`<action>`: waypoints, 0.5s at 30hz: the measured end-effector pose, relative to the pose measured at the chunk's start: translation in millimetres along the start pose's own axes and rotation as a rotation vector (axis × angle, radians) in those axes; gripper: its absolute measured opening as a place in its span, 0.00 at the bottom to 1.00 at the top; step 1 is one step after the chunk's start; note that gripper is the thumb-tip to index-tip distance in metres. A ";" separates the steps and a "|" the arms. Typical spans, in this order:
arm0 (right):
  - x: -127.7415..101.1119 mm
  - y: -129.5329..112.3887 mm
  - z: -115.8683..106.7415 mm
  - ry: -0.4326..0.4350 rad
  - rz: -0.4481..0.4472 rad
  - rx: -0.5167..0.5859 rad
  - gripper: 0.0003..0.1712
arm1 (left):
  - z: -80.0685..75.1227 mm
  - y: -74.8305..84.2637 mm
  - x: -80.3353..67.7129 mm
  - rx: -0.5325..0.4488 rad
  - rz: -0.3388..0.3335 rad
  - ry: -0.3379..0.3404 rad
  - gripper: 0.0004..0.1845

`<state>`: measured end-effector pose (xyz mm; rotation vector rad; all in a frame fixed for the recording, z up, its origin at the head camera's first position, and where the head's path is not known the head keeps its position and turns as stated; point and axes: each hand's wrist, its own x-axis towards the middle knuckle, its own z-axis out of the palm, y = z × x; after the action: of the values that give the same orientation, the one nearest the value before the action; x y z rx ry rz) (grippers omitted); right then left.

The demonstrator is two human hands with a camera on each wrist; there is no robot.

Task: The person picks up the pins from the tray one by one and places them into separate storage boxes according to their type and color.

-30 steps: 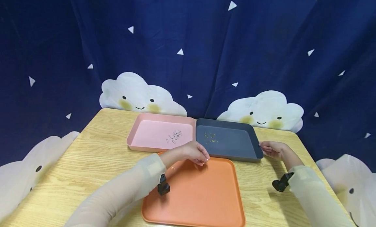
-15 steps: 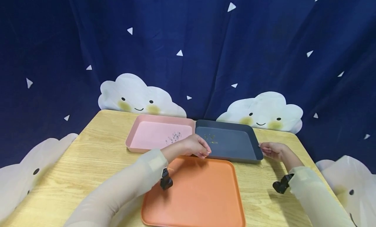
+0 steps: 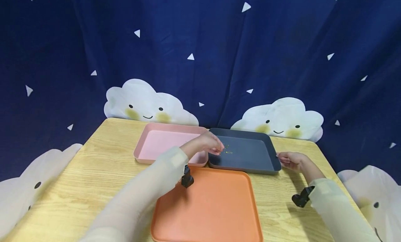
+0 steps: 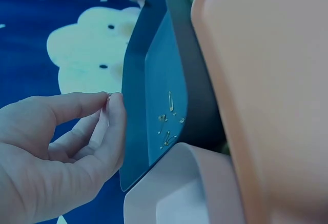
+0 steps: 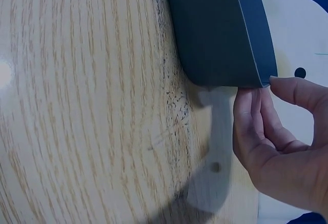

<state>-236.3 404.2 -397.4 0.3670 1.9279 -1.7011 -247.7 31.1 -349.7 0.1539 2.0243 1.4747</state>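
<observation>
My left hand (image 3: 210, 143) hangs over the left part of the dark grey tray (image 3: 250, 156). In the left wrist view, thumb and forefinger of the left hand (image 4: 77, 147) meet at their tips around a tiny shiny thing, mostly hidden. Several small gold wire loops (image 4: 170, 102) lie on that tray's floor; their exact kind is unclear. My right hand (image 3: 291, 160) pinches the tray's right wall, thumb inside and fingers outside, as the right wrist view shows the right hand (image 5: 287, 147) doing. My left hand and forearm cover much of the dark wire loops in the pink tray (image 3: 159, 142).
An orange tray (image 3: 208, 207) lies in front of the two deeper trays, which stand side by side. All rest on a wooden table (image 3: 103, 172). Behind hangs a blue curtain (image 3: 175, 37) with clouds and white triangles.
My left hand has moved up and away from the orange tray's far edge to above the dark grey tray, fingertips still together. My right hand stays at the tray wall.
</observation>
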 end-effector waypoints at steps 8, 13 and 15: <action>-1.4 0.4 -0.9 0.007 0.003 -0.028 0.11 | -1.2 13.4 19.5 0.019 -0.032 0.056 0.16; -2.3 -1.8 0.5 0.024 0.002 -0.081 0.22 | -2.7 20.0 29.9 0.047 -0.055 0.067 0.16; -2.5 -1.7 1.8 0.024 0.005 -0.070 0.18 | -2.5 21.0 34.4 0.054 -0.067 0.095 0.14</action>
<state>-234.8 402.5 -394.7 0.3661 1.9964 -1.6282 -282.0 51.8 -344.6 0.0380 2.1247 1.4108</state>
